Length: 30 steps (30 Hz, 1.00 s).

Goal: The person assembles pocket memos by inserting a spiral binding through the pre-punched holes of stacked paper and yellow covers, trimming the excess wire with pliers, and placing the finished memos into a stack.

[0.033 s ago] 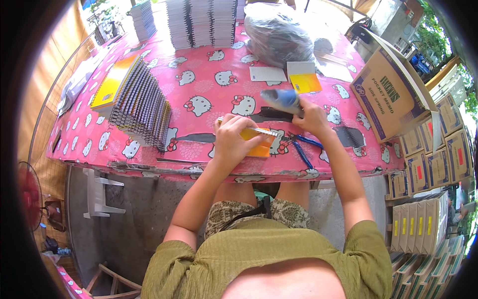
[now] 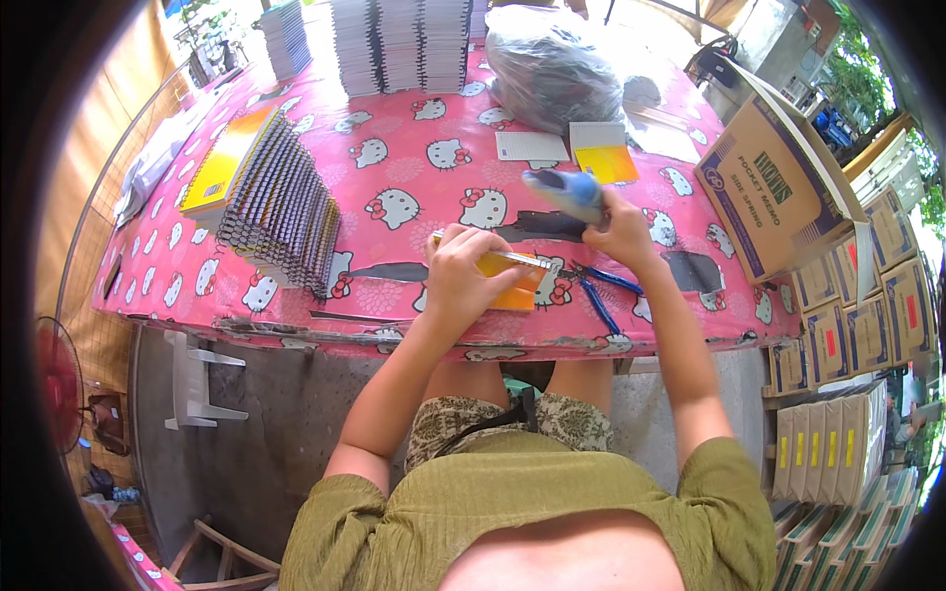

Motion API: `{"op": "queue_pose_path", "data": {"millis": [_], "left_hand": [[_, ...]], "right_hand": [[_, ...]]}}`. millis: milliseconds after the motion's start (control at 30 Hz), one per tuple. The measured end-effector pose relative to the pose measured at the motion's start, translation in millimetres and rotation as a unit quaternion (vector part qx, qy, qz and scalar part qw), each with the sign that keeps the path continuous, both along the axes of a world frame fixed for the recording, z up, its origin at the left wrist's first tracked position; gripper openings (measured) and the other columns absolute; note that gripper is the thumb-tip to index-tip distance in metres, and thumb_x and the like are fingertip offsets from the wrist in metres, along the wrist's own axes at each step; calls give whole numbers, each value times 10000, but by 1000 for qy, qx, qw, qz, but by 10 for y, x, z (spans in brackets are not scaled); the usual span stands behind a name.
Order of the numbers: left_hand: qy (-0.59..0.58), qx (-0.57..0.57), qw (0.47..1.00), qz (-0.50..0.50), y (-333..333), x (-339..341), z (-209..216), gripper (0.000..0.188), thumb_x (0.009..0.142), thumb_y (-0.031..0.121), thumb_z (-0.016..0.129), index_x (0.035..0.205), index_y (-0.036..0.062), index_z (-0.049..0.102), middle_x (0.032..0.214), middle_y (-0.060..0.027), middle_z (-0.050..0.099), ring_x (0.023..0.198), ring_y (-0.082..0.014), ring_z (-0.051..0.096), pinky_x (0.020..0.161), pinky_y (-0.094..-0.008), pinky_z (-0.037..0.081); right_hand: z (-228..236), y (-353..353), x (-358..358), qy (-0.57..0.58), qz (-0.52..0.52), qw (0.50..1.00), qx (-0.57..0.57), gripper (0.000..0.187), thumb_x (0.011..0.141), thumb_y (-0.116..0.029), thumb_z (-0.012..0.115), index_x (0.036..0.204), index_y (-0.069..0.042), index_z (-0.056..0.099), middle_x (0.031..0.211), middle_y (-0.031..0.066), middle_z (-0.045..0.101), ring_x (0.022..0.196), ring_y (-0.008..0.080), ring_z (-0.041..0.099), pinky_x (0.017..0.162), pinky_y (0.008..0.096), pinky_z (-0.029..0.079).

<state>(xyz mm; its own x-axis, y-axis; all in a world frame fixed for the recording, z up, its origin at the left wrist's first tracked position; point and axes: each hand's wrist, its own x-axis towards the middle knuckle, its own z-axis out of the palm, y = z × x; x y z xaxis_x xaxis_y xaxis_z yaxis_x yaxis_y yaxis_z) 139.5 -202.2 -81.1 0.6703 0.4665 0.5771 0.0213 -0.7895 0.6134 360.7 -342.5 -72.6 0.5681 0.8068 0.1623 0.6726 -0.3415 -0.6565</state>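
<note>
My left hand (image 2: pixel 459 274) is closed on a small yellow-orange notebook (image 2: pixel 512 295) near the table's front edge; its page edges show between my fingers and thumb. To the right, my right hand (image 2: pixel 623 234) grips a blue and grey tube-like object (image 2: pixel 570 194), smeared by motion, with a dark open end. It is held above the table, beyond the notebook, and its exact kind is unclear. Blue-handled pliers (image 2: pixel 600 307) lie just right of the notebook, beneath my right forearm.
Spiral notebooks with yellow covers (image 2: pixel 281 202) stand stacked at left. Tall white paper stacks (image 2: pixel 399 44) and a filled plastic bag (image 2: pixel 552 74) sit at the back, near an open pad (image 2: pixel 604 158). An open cardboard box (image 2: pixel 774 187) stands right, with more boxes beyond.
My right hand and the blue tube-like object have shifted slightly right, and the object's angle has changed a little. My left hand and the notebook have barely moved.
</note>
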Motion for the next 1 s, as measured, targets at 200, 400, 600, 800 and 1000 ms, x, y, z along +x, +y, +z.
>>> {"op": "queue_pose_path", "data": {"millis": [200,400,600,800,1000], "left_hand": [[-4,-19,1000,-6,8,69,-29,228,602,249,794,749,124,672,782,4,656,867,-187,567,875,-377,333],[15,-50,998,-22,-21,78,64,316,608,239,808,869,125,670,792,-9,668,869,-184,581,881,-374,335],[13,-95,995,-22,16,62,105,422,612,233,820,984,125,651,817,-14,667,907,-197,601,886,-378,366],[-45,-24,998,-41,182,-38,89,360,614,138,823,934,77,669,935,-78,646,912,-209,625,779,-348,503],[-70,-80,994,-25,247,-71,18,254,645,144,819,832,50,674,973,-92,621,922,-235,619,762,-353,508]], "right_hand": [[-72,-271,-185,104,118,967,198,489,651,7,674,1123,6,550,952,72,651,839,179,633,749,332,523],[74,-191,-272,123,92,979,136,457,627,21,664,1074,28,569,971,87,653,885,210,631,780,330,510],[122,-144,-270,251,190,930,187,394,631,1,686,1003,3,554,881,88,646,775,151,613,700,312,502],[220,27,-353,234,105,953,160,463,614,9,707,1050,12,553,890,50,642,783,136,598,718,276,486],[256,98,-355,403,116,891,173,406,641,-10,687,1028,-11,566,901,90,652,810,199,633,746,330,498]]}}
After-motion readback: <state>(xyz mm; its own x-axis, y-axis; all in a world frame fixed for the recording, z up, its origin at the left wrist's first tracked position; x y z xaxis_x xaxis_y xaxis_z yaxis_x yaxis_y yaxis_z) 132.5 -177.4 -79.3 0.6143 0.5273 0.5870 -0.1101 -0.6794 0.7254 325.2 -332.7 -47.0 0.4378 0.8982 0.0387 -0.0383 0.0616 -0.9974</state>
